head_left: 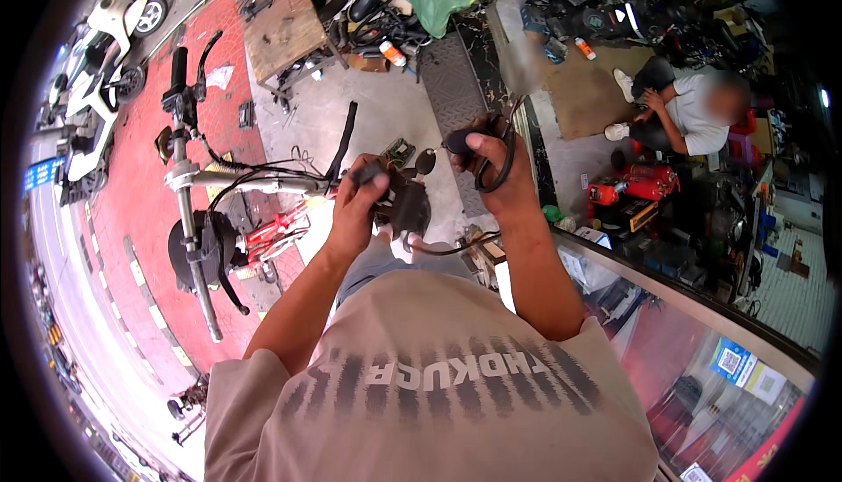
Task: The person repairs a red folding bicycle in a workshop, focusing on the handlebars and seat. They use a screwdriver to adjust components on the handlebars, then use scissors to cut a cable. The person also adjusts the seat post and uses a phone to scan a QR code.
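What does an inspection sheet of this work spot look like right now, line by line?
Surface: grey pavement beside a red strip.
Job's things: black electrical part, scissors.
Clutter: tools and parts on a mat.
Hands: left hand grips the black part; right hand holds the scissors.
Cables: black wire hangs from the part.
Surroundings: stripped scooter frame, white scooters, a seated person, glass counter.

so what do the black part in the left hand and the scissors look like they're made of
Black part in the left hand: likely moulded plastic, matte black with a dull sheen; a black cable trails from it. Scissors in the right hand: black looped handles look plastic or rubber-coated; blades too blurred to judge.
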A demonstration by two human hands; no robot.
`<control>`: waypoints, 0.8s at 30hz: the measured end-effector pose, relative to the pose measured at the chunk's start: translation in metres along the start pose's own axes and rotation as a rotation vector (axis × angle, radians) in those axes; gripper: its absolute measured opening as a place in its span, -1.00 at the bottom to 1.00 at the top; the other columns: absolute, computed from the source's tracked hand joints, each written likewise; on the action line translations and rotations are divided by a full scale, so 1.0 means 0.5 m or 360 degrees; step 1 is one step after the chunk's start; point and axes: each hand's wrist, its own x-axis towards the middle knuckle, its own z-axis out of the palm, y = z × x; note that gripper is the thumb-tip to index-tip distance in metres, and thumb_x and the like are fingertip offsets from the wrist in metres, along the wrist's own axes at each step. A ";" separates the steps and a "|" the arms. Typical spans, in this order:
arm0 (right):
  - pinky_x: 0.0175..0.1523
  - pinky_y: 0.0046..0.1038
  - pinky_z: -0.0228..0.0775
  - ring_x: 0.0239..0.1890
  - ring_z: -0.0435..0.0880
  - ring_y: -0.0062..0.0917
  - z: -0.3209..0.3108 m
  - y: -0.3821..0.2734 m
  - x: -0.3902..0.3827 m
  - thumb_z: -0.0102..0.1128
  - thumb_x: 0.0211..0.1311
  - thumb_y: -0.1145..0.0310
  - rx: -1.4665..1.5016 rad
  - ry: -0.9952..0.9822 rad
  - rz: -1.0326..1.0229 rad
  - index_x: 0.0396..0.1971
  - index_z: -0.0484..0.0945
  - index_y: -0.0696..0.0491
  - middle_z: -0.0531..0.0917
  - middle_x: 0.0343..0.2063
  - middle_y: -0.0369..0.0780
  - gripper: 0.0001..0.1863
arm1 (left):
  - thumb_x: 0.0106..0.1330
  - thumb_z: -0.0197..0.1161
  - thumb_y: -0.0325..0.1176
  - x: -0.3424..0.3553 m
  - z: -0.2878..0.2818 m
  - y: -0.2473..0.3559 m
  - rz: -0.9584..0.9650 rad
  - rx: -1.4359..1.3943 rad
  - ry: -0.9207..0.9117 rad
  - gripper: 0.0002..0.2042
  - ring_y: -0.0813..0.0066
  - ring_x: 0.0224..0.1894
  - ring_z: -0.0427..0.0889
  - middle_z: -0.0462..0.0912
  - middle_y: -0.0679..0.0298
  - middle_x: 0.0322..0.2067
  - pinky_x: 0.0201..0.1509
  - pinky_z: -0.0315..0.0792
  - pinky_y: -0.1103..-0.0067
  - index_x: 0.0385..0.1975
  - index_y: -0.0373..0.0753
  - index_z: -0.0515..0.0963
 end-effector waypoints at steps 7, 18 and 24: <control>-0.35 -0.39 0.52 -0.42 0.73 -0.35 -0.068 -0.033 -0.023 0.34 0.15 0.34 0.0038 0.0355 -0.0049 -0.18 0.51 0.17 0.71 -0.34 -0.10 -0.69 | 0.44 0.31 -0.31 0.086 0.060 -0.021 -0.0415 -0.0292 -0.0003 -0.74 0.25 -0.08 0.73 0.72 0.08 -0.14 0.07 0.62 0.36 -0.03 -0.34 0.55; -0.50 -0.49 0.43 -0.50 0.75 -0.47 -0.326 -0.112 0.002 0.43 0.17 0.49 -0.0446 0.1101 -0.0522 -0.23 0.56 0.18 0.73 -0.40 -0.18 -0.77 | 0.40 0.29 -0.29 0.140 0.061 -0.099 -0.0332 0.0579 -0.0367 -0.55 0.32 0.14 0.59 0.61 0.15 0.16 0.20 0.49 0.43 0.24 -0.34 0.50; -0.49 -0.45 0.48 -0.55 0.73 -0.47 -0.560 -0.216 0.106 0.44 0.08 0.53 -0.0324 0.1636 -0.0534 -0.20 0.59 0.22 0.74 -0.42 -0.17 -0.72 | 0.41 0.26 -0.33 0.053 0.017 0.019 -0.0322 0.0563 0.0119 -0.70 0.43 -0.02 0.68 0.72 0.18 -0.04 -0.05 0.55 0.55 0.05 -0.35 0.61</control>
